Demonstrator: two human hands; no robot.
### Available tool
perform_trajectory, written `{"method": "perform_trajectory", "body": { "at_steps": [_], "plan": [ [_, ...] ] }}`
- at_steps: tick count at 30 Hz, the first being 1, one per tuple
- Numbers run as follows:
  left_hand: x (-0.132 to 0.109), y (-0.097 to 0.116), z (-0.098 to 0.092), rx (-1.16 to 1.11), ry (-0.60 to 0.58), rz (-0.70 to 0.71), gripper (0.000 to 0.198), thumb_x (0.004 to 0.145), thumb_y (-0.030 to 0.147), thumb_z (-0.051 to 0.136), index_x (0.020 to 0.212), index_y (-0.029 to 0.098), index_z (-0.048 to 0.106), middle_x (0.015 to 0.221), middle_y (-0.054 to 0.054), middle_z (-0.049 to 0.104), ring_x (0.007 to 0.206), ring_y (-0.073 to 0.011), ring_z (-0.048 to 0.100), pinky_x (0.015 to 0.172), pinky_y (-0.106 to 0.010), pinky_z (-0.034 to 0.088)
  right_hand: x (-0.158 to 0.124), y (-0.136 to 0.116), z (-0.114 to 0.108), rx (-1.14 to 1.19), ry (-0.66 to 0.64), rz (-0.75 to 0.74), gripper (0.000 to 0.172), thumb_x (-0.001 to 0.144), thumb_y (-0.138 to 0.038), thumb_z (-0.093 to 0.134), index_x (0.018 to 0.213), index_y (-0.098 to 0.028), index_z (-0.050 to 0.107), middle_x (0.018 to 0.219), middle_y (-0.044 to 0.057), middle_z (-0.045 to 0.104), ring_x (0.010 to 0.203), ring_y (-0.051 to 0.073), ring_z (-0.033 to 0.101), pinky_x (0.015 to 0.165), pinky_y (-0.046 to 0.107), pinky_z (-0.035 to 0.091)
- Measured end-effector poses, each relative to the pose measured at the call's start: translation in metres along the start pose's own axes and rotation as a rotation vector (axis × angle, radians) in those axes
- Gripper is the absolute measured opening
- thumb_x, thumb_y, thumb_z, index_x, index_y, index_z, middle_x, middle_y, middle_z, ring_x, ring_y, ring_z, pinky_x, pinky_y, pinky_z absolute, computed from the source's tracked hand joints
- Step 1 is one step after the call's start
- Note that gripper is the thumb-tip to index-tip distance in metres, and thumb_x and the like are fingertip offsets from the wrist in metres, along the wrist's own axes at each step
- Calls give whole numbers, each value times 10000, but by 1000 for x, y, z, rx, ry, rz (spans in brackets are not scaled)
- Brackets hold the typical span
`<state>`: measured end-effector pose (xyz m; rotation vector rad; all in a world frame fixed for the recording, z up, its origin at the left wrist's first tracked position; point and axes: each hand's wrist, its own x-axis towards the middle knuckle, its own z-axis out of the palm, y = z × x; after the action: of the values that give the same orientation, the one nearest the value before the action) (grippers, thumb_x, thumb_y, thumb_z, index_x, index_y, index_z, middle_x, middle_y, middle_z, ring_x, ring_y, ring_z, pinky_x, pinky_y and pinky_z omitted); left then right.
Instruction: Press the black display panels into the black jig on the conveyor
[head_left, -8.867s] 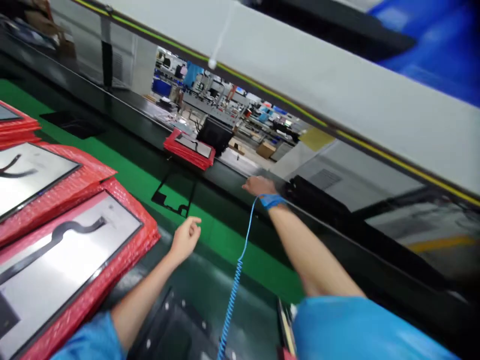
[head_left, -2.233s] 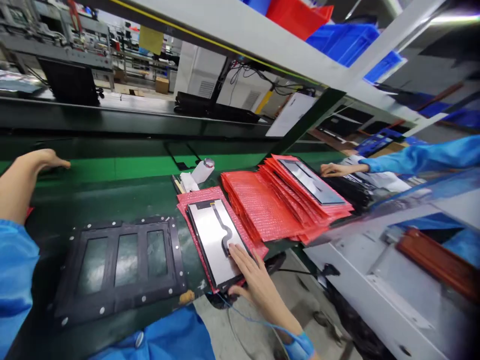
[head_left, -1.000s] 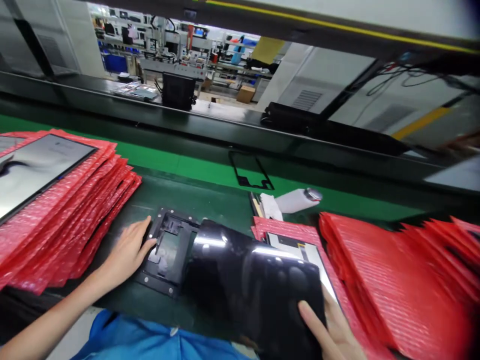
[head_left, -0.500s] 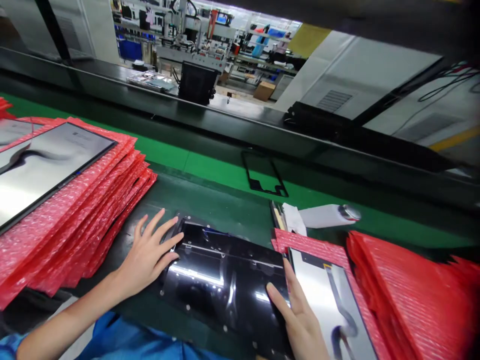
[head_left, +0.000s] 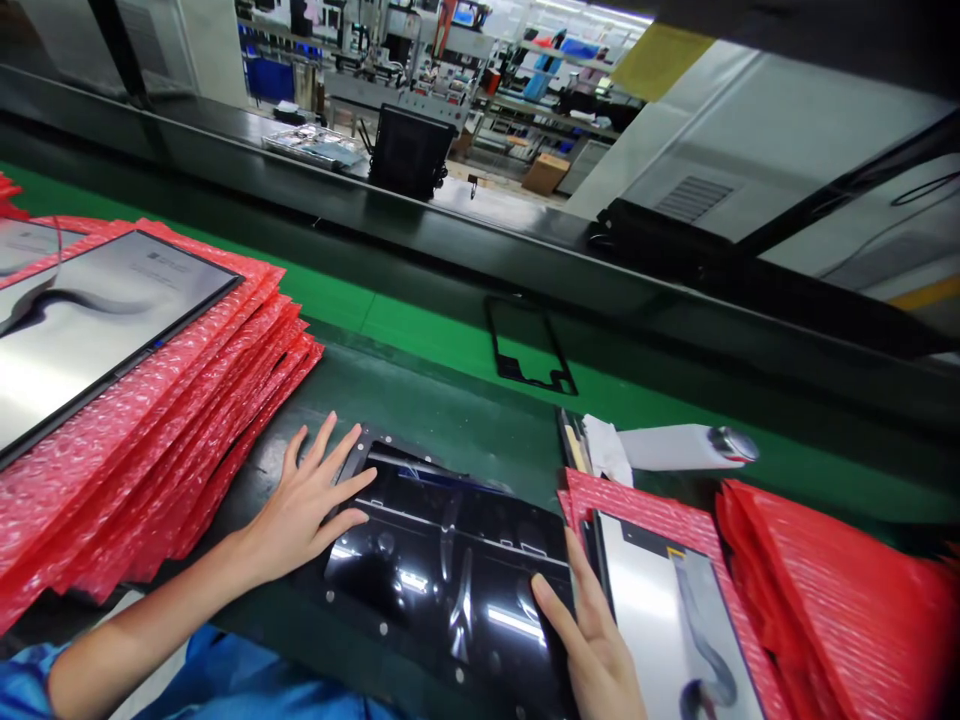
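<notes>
Two splayed hands, left hand (head_left: 300,507) and right hand (head_left: 596,645), press black panel (head_left: 450,560) edges.

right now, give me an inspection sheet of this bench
surface: dark mat, green belt behind it
job's things: glossy black panel lying flat on a black jig
clutter: red left stack with a top panel; red right stack; silver panel on red wrap beside the jig; white bottle on its side; cloth; black frame on the belt
grippers: left hand open, flat on the panel's left edge; right hand open, on its right edge
cables: nothing seen
surroundings: black rail; machines beyond it
</notes>
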<state>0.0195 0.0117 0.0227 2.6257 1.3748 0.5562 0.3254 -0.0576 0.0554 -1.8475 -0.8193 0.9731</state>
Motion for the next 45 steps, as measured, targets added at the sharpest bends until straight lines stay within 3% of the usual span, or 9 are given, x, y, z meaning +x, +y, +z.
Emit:
{"method": "perform_trajectory", "body": {
  "at_steps": [10,17,22,25,32,41,45],
  "plan": [
    [-1,1,1,-84,-2,-16,460,954,353,545,1410,327,493,1635,-98,165,1512,-382,18,1121,-695,204,-1,2,1,3,-7,44,898,758,-578,700,1531,-333,313,1615,-65,236,1507,244,108,1217,439,98],
    [-2,0,6,-141,-18,-51,437,969,375,515,1402,315,512,1623,-115,201,1512,-374,12,1137,-672,206,-2,3,3,25,-13,46,842,776,-550,701,1513,-360,341,1608,-81,257,1503,236,137,1216,433,104],
    [0,-4,2,-189,-90,-61,450,1024,331,374,1469,280,415,1571,-114,343,1521,-290,85,1175,-616,194,-3,2,6,36,-2,49,870,758,-541,708,1519,-334,341,1606,-45,272,1488,271,194,1199,453,195],
    [2,-7,-2,-214,-117,-34,470,1033,301,330,1501,267,351,1558,-107,372,1522,-253,94,1190,-593,185,-8,-2,9,5,-9,10,859,775,-528,696,1526,-336,326,1608,-48,266,1488,270,195,1205,448,183],
    [-1,-8,-3,-185,-142,17,445,1019,291,375,1461,281,430,1613,-120,230,1521,-291,48,1178,-622,171,-15,-4,10,-18,1,-26,823,805,-499,676,1530,-351,316,1605,-60,269,1479,280,225,1193,441,246],
    [1,-8,-4,-184,-208,14,466,1019,320,386,1485,308,379,1638,-107,116,1521,-286,6,1179,-620,156,-15,5,11,-28,30,-83,834,807,-504,664,1538,-342,298,1601,-57,286,1470,293,253,1196,441,259],
    [2,-11,-10,-175,-266,47,627,948,465,529,1516,328,300,1642,-121,45,1515,-321,-31,1163,-659,130,-13,13,10,-28,58,-89,817,799,-513,671,1520,-314,342,1547,-14,400,1423,303,352,1165,445,326]
  ]
}}
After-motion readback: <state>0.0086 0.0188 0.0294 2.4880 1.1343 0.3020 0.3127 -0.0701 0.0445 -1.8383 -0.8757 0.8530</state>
